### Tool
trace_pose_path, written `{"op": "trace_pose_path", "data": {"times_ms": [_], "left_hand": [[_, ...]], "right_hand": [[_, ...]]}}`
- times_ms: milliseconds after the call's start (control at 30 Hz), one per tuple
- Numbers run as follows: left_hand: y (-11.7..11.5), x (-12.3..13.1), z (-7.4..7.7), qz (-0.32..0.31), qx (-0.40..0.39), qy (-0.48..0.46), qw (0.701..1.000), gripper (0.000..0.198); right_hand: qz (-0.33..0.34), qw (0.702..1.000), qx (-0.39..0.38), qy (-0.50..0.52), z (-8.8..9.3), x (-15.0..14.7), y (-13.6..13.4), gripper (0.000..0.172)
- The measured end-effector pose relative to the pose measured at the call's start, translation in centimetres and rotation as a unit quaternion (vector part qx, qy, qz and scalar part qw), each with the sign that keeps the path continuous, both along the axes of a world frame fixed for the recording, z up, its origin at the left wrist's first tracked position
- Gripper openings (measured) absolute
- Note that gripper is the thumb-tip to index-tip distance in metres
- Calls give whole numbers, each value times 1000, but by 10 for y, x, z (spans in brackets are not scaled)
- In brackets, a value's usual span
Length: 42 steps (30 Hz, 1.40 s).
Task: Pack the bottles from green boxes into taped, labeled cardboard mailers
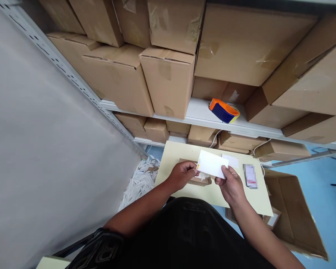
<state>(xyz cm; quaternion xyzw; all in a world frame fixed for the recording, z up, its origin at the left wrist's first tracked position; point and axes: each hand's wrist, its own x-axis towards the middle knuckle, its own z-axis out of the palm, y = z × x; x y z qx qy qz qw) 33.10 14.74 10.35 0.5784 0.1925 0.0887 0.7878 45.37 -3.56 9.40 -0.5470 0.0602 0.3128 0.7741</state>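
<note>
A flat white card (212, 163) is held up over the table, with a small orange-yellow mark at its left end. My right hand (232, 184) grips its right end, thumb on top and fingers beneath. At the other end, the thumb and fingers of my left hand (182, 175) pinch together by the marked corner. Below the card lies a small brown cardboard box (197, 181) with white material showing in it, partly hidden by the card and my left hand. Just behind the card is another white sheet (232, 160), lying on the table.
The pale yellow table (176, 149) also bears a phone with a blurred screen (251, 176). Shelves of cardboard boxes (168, 78) rise behind it, with an orange and blue tape dispenser (224, 111). White paper strips (140, 181) cover the floor left; a large open carton (291, 209) stands right.
</note>
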Motion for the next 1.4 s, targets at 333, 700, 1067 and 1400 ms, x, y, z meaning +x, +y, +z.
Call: {"op": "trace_pose_path", "data": {"times_ms": [333,700,1067,1400], "left_hand": [[-6,-3,0,21,43,3,999,12],[-15,14,-11,40,46,22,998,21],[-20,23,-15,49,42,31,997,16],[-21,22,-7,54,47,35,997,18]], "right_hand": [[-4,1000,-18,-9,0,-9,-2,37],[-33,999,-18,-33,-2,0,-10,42],[-27,999,-30,-22,-11,8,-17,40],[-27,999,-22,-17,-14,7,-19,38]]}}
